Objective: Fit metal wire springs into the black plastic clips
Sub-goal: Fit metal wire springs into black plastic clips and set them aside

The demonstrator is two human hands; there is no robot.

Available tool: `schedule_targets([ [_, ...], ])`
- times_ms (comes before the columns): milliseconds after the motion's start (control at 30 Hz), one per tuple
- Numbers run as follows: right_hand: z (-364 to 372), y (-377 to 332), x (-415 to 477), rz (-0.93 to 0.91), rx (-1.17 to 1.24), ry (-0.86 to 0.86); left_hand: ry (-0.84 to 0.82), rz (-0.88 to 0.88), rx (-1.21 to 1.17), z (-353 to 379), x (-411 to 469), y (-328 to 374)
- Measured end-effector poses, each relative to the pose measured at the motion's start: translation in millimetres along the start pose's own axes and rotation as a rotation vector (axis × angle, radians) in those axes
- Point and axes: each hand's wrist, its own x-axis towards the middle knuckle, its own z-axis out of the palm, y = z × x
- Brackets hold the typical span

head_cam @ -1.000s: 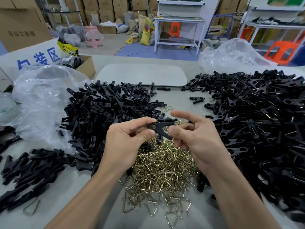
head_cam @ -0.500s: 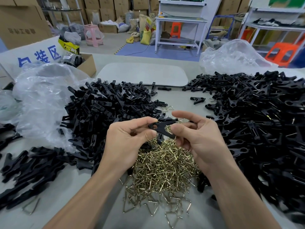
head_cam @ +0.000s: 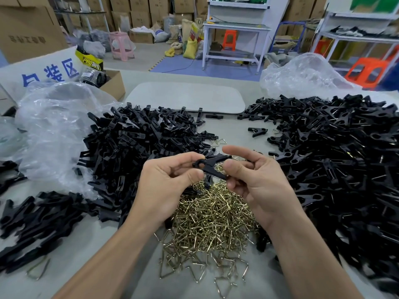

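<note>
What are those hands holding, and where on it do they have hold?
One black plastic clip, held by both hands: the left hand pinches its ringed end, the right hand pinches the opposite end.

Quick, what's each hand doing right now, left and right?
Left hand: pinching the black clip at its ring end.
Right hand: pinching the same clip's other end, index finger lifted off it.
</note>
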Motion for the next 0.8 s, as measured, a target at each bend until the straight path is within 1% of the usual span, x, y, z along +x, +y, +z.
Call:
schedule_targets([
  [233, -4.4, -3.1, -0.6, 0.058, 0.027, -0.095, -0.058, -0.052, -0.085, -0.8, -0.4, 3.1],
  [333, -5.9, -4.3, -1.3, 0.062, 0.045, -0.124, -0.063, -0.024, -0.064, 0.7, -1.6, 2.5],
  [500, -6.0, -4.9, -1.9, 0.064, 0.032, -0.122, -0.093, -0.013, -0.043, -2.5, -2.0, -0.1],
  [667, -6.2, -3.8, -0.5, 0.068, 0.055, -0.105, -0.168, -0.041, 0.068, -4.7, -1.6, -3.2],
  [800, -6.7, -3.7, -1.0, 0.079, 0.048, -0.117, -0.147, -0.009, 0.186, -4.5, -1.6, -3.3],
])
